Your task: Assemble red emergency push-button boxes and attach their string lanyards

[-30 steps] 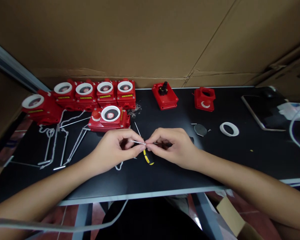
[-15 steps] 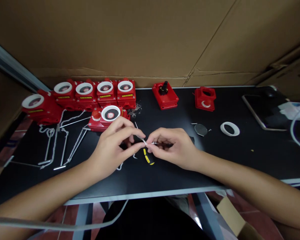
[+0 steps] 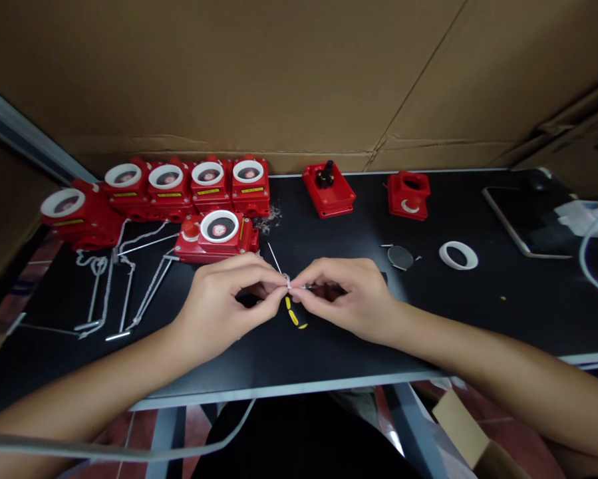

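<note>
Close together over the table, my left hand [image 3: 233,293] and my right hand [image 3: 346,293] meet at the fingertips. Both pinch a thin white cord [image 3: 288,282], and a small loop of it shows above the fingers. A small shiny bit by my right fingertips is too small to name. Just under the fingers lies a screwdriver [image 3: 295,313] with a black and yellow handle, its thin shaft pointing away from me. Behind my left hand a red box [image 3: 213,243] with a white ring lies flat.
Several red boxes [image 3: 209,186] line the back left. White cords with metal rods [image 3: 129,296] lie at left. Farther right are an open red housing [image 3: 336,203], a red cover [image 3: 408,206], a round disc [image 3: 401,257], a white ring [image 3: 458,255] and a dark tablet-like device [image 3: 523,223].
My left hand has turned slightly and its fingertips have drawn in against my right ones. The cord now shows as a small loop; the loose ends below my left hand are out of sight.
</note>
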The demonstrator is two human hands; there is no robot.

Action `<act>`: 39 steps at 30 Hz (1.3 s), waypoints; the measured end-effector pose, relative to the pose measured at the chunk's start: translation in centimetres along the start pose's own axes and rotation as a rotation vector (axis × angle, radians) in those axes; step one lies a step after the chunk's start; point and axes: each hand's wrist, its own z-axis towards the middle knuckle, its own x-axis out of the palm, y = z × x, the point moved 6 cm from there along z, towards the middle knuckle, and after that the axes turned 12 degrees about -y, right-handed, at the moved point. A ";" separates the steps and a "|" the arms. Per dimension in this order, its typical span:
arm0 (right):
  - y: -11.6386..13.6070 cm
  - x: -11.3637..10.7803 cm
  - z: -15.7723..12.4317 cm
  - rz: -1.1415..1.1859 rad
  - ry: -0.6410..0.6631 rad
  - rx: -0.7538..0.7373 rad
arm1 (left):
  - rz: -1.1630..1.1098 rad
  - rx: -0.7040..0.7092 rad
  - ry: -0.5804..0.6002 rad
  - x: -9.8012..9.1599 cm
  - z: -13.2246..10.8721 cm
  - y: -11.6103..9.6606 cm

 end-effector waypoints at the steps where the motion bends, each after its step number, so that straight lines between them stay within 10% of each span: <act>1: 0.3 -0.1 0.0 -0.028 -0.013 -0.044 | -0.064 -0.082 0.007 0.2 0.0 0.4; 6: 1.0 0.1 -0.3 -0.177 -0.027 -0.236 | -0.316 -0.461 0.021 1.0 -0.2 2.6; 13: 0.5 0.3 -0.4 -0.139 -0.023 -0.216 | -0.448 -0.631 0.047 1.8 -0.6 3.7; 29: 0.5 0.4 -0.1 -0.122 -0.026 -0.106 | -0.302 -0.356 -0.008 1.2 0.0 2.1; 39: -1.2 1.2 -0.1 0.346 0.094 0.427 | -0.305 -0.307 -0.032 1.3 -0.1 1.9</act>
